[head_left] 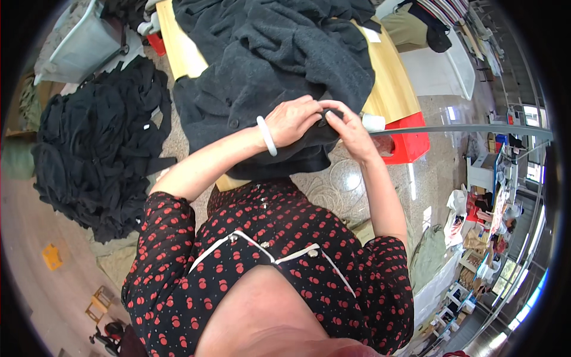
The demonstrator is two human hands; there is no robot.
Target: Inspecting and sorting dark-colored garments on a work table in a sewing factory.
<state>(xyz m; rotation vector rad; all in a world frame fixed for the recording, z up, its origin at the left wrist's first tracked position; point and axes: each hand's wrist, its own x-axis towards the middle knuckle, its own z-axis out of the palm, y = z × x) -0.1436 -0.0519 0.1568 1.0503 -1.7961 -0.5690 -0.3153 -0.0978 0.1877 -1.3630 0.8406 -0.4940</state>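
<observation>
A dark charcoal coat, thick and fuzzy, lies bunched over a wooden table in front of me, with its lower part hanging over the near edge. Round dark buttons show on its front, left of my hands. My left hand, with a white bangle at the wrist, has its fingers closed on the coat's edge. Close beside it, my right hand pinches the same edge between thumb and bent forefinger, next to a dark button. The fingertips partly hide what lies between them.
Pale wood of the table shows at both sides. A red plastic stool and a white cone-like spool stand at the right, crossed by a grey bar. Dark garments are heaped at the left, below a white bin.
</observation>
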